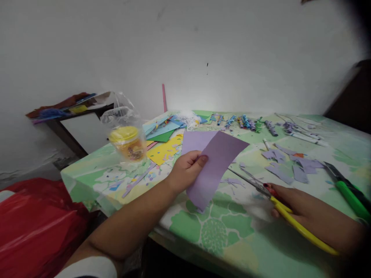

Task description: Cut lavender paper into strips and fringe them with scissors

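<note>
My left hand (pixel 188 168) pinches a strip of purple paper (pixel 218 166) by its left edge, thumb on top, holding it tilted above the table. Behind it lies a larger purple sheet (pixel 193 139). To the right, my right hand (pixel 301 206) grips yellow-handled scissors (pixel 290 218). Their blades are parted and point toward the paper's right edge, apart from it as far as I can see. Purple paper scraps (pixel 301 172) lie beyond the scissors.
A green box cutter (pixel 348 193) lies at the right. Several curled paper rolls (pixel 246 122) line the back, near white pens (pixel 307 138). Yellow paper (pixel 165 150) and a yellow-lidded tub (pixel 127 143) in plastic stand left. A red bag (pixel 37 224) is beside the flowered tablecloth (pixel 214 231).
</note>
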